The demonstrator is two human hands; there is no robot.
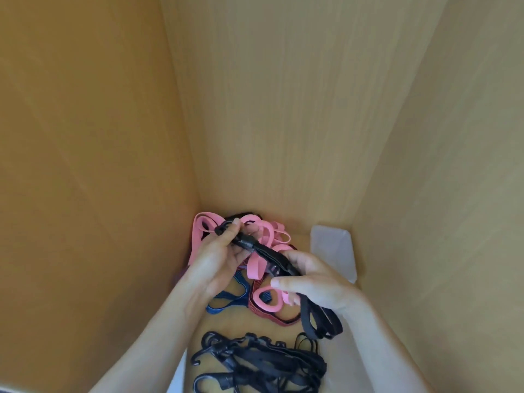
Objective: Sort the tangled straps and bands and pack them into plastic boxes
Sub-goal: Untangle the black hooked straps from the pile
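Note:
A black strap with a hook end [265,251] stretches between both hands above the pile. My left hand [218,256] grips its hook end near the top. My right hand [309,276] holds the strap's other part, and its loose loops [320,321] hang below that hand. Under the hands lies a tangle of pink bands [263,299], a blue band [226,303] and a dark red band [272,316]. A heap of black hooked straps [261,361] rests nearer to me, inside what looks like a clear plastic box [348,361].
Everything sits on a wooden shelf enclosed by tall wooden walls: the left panel [90,137], back panel [283,109] and right panel [453,165]. A translucent plastic box [333,245] stands against the back right corner.

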